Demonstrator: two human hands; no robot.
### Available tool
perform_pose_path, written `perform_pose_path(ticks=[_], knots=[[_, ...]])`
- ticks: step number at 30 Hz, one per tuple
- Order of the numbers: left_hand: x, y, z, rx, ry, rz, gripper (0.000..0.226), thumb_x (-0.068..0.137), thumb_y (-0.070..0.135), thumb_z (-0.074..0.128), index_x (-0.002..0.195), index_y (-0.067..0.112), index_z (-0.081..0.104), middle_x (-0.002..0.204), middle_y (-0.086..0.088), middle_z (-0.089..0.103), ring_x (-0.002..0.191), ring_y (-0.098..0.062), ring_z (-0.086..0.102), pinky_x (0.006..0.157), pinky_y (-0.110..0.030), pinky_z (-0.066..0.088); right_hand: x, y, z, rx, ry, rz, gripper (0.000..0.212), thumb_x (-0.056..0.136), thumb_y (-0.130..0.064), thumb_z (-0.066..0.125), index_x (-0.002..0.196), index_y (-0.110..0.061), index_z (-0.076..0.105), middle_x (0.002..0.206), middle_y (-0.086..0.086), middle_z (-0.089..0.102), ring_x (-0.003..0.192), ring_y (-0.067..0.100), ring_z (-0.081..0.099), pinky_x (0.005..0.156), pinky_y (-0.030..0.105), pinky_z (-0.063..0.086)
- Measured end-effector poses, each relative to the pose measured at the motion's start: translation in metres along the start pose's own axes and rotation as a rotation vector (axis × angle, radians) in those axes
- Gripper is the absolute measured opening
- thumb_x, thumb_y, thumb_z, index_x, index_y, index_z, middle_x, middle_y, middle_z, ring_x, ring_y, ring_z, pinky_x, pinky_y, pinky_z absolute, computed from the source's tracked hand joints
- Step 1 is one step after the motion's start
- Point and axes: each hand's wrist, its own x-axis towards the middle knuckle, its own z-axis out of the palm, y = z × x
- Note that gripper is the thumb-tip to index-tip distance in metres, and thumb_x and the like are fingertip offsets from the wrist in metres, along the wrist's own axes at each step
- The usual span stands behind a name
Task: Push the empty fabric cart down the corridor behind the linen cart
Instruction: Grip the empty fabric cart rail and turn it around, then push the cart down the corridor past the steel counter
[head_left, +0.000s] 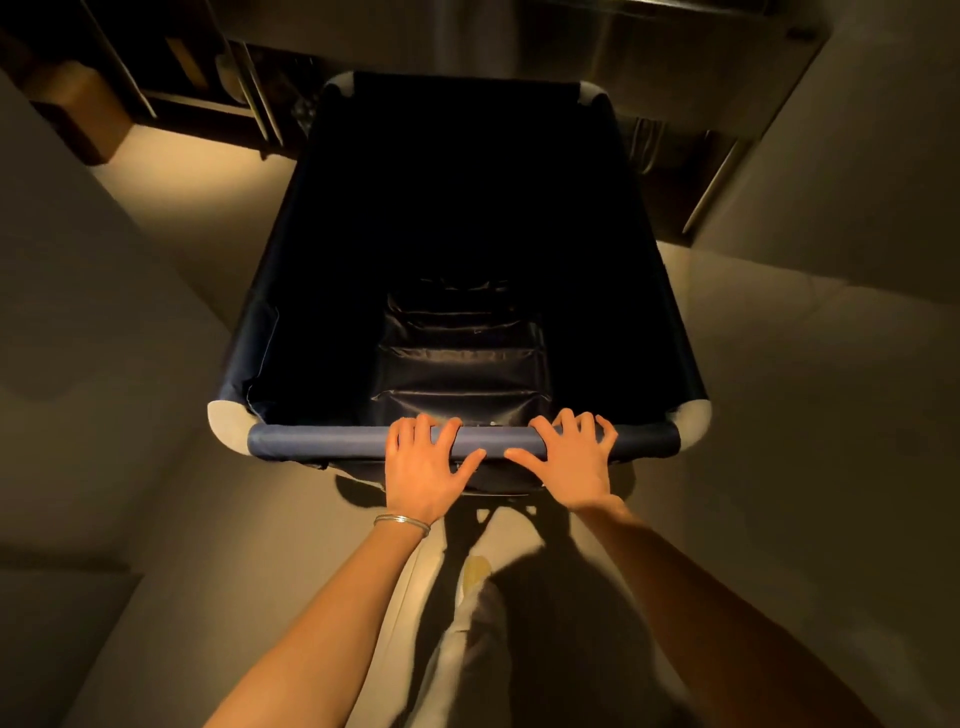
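Note:
A dark navy fabric cart (322, 441) with pale rounded corner pieces fills the middle of the view, its deep bin empty and very dark inside. My left hand (423, 465) lies on the near padded rim, fingers curled over the top and thumb pointing right; a thin bracelet sits on that wrist. My right hand (571, 462) rests on the same rim just to the right, fingers spread and hooked over the bar. Past the cart's far end stands a metal-framed linen cart (691, 171), only partly visible in the dim light.
Pale walls close in on the left (78, 338) and right (857, 182), leaving a narrow tiled floor (197, 208) strip beside the cart. Dark wooden shelving (171, 67) stands at the far left. My light trouser leg (467, 623) shows below the rim.

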Motion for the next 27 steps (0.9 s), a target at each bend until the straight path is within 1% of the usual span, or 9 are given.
perform_pose_path(ticks=[2, 4, 5, 8, 10, 14, 21, 24, 27], knots=[[0.027, 0.002, 0.001, -0.008, 0.019, -0.012, 0.055, 0.084, 0.062, 0.035, 0.106, 0.017, 0.058, 0.091, -0.013, 0.058, 0.086, -0.030, 0.052, 0.086, -0.045, 0.041, 0.031, 0.010, -0.006, -0.030, -0.061, -0.018, 0.078, 0.076, -0.079, 0.011, 0.124, -0.028, 0.048, 0.124, 0.010, 0.049, 0.118, 0.031, 0.038, 0.102, 0.049, 0.018], [0.054, 0.002, 0.004, 0.003, 0.026, -0.027, 0.054, 0.084, 0.062, 0.034, 0.105, 0.018, 0.058, 0.090, -0.011, 0.058, 0.084, -0.030, 0.052, 0.085, -0.045, 0.041, 0.063, 0.018, -0.010, 0.022, -0.042, -0.045, 0.093, 0.070, -0.082, -0.003, 0.118, -0.026, 0.054, 0.118, 0.012, 0.054, 0.112, 0.033, 0.044, 0.099, 0.049, 0.021], [0.066, 0.001, 0.006, 0.012, 0.023, -0.037, 0.054, 0.085, 0.061, 0.034, 0.105, 0.018, 0.058, 0.090, -0.010, 0.059, 0.084, -0.030, 0.053, 0.084, -0.045, 0.041, 0.078, 0.021, -0.011, 0.035, 0.002, -0.069, 0.092, 0.073, -0.081, 0.001, 0.111, -0.023, 0.059, 0.109, 0.013, 0.059, 0.103, 0.034, 0.051, 0.095, 0.048, 0.024], [0.104, 0.000, 0.011, 0.010, -0.004, -0.074, 0.054, 0.085, 0.060, 0.033, 0.104, 0.018, 0.059, 0.091, -0.008, 0.061, 0.085, -0.030, 0.053, 0.081, -0.044, 0.041, 0.123, 0.031, -0.007, -0.006, 0.091, -0.131, 0.065, 0.080, -0.075, 0.036, 0.088, -0.018, 0.067, 0.082, 0.010, 0.067, 0.076, 0.031, 0.061, 0.083, 0.045, 0.037], [0.126, 0.000, 0.015, 0.013, -0.008, -0.101, 0.054, 0.085, 0.060, 0.032, 0.102, 0.017, 0.059, 0.090, -0.008, 0.062, 0.085, -0.030, 0.053, 0.080, -0.044, 0.041, 0.151, 0.037, -0.006, -0.011, 0.064, -0.131, 0.066, 0.078, -0.076, 0.035, 0.084, -0.020, 0.068, 0.080, 0.007, 0.068, 0.073, 0.029, 0.061, 0.080, 0.044, 0.041], [0.168, 0.001, 0.020, 0.012, 0.005, -0.141, 0.052, 0.085, 0.058, 0.034, 0.099, 0.015, 0.060, 0.088, -0.008, 0.061, 0.082, -0.031, 0.051, 0.077, -0.044, 0.041, 0.204, 0.049, -0.012, 0.014, 0.098, -0.196, 0.075, 0.078, -0.079, 0.018, 0.086, -0.022, 0.067, 0.081, 0.007, 0.067, 0.076, 0.030, 0.059, 0.080, 0.043, 0.031], [0.238, 0.005, 0.033, 0.007, 0.042, -0.254, 0.052, 0.085, 0.056, 0.034, 0.103, 0.015, 0.061, 0.093, -0.010, 0.063, 0.086, -0.032, 0.054, 0.083, -0.045, 0.042, 0.298, 0.063, -0.019, 0.004, 0.125, -0.289, 0.079, 0.078, -0.080, 0.014, 0.082, -0.021, 0.066, 0.077, 0.007, 0.066, 0.078, 0.029, 0.060, 0.077, 0.039, 0.026], [0.270, 0.006, 0.037, 0.001, 0.045, -0.321, 0.054, 0.085, 0.057, 0.033, 0.106, 0.016, 0.061, 0.097, -0.010, 0.063, 0.089, -0.033, 0.054, 0.088, -0.047, 0.040, 0.339, 0.066, -0.022, 0.015, 0.129, -0.360, 0.079, 0.078, -0.080, 0.016, 0.080, -0.020, 0.067, 0.076, 0.007, 0.066, 0.075, 0.028, 0.060, 0.075, 0.039, 0.026], [0.301, 0.008, 0.039, 0.004, 0.019, -0.400, 0.057, 0.084, 0.057, 0.032, 0.107, 0.015, 0.062, 0.097, -0.011, 0.064, 0.089, -0.034, 0.055, 0.089, -0.048, 0.042, 0.383, 0.071, -0.025, 0.003, 0.179, -0.433, 0.068, 0.075, -0.078, 0.031, 0.077, -0.020, 0.066, 0.074, 0.007, 0.066, 0.072, 0.028, 0.060, 0.073, 0.038, 0.027]])
